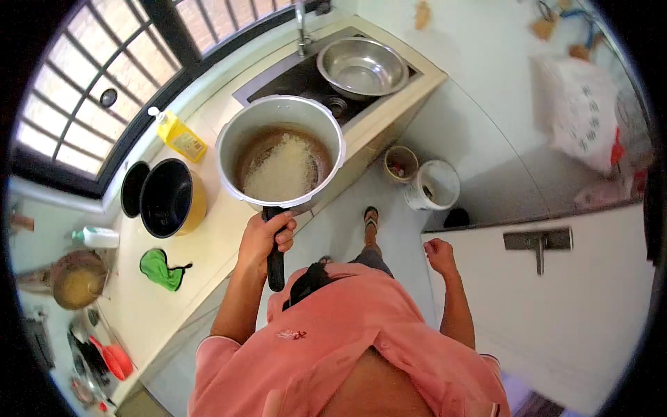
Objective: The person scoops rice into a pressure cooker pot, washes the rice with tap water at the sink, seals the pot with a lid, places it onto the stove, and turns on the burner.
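My left hand (266,240) is closed around the black handle of a large metal pot (228,167), holding it out over the counter edge in front of the sink. Inside, a heap of pale grains that look like uncooked rice (285,167) lies on the brown-stained bottom. My right hand (440,256) hangs low at my side, away from the pot, with its fingers loosely curled and nothing visible in them.
A steel basin (365,66) sits in the sink (278,82) under the faucet (301,28). On the counter (125,292) stand a yellow bottle (182,135), black-lined inner pots (167,198) and a green cloth (161,269). Two bins (432,185) stand on the floor.
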Demonstrator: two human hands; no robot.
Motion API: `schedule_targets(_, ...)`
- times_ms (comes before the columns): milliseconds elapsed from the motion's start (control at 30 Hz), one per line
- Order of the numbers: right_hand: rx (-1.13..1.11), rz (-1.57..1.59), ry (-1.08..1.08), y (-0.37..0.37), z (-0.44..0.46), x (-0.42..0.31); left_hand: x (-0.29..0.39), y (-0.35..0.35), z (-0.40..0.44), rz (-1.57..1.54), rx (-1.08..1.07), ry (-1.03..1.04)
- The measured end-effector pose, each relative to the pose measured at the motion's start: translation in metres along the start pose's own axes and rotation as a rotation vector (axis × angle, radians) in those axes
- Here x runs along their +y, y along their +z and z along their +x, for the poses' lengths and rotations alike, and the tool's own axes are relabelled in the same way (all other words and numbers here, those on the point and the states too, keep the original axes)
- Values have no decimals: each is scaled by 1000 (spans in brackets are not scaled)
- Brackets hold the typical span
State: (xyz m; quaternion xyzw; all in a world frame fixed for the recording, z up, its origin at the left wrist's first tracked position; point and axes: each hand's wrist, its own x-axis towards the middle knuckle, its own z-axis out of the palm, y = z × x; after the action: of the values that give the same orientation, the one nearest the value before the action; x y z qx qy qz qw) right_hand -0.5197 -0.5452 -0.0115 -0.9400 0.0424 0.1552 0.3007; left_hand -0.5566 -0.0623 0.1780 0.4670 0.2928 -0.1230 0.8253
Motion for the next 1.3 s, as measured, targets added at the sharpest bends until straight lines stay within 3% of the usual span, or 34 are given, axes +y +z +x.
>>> schedule_targets(300,-88,-4,-377,-72,251,-83,18,67,105,-173,176,82)
schedule_targets(433,-29,-102,-591,-97,351,-123,23,89,154,-268,206,100)
schedule_targets(567,-190,-181,-514,-116,420,-173,27,116,178,-316,266,103)
schedule_targets(667,-189,-238,-670,-108,469,-199,36,123,192,-300,274,98)
schedule_targets(1033,-236,-517,-1004,-81,512,-311,52,117,245,-347,239,121)
schedule_targets(1100,-273,-570,-978,-74,523,-326,50,116,248,-384,223,117)
schedule_targets(1300,-247,-793,-1173,-51,588,-392,49,133,261,-347,320,96)
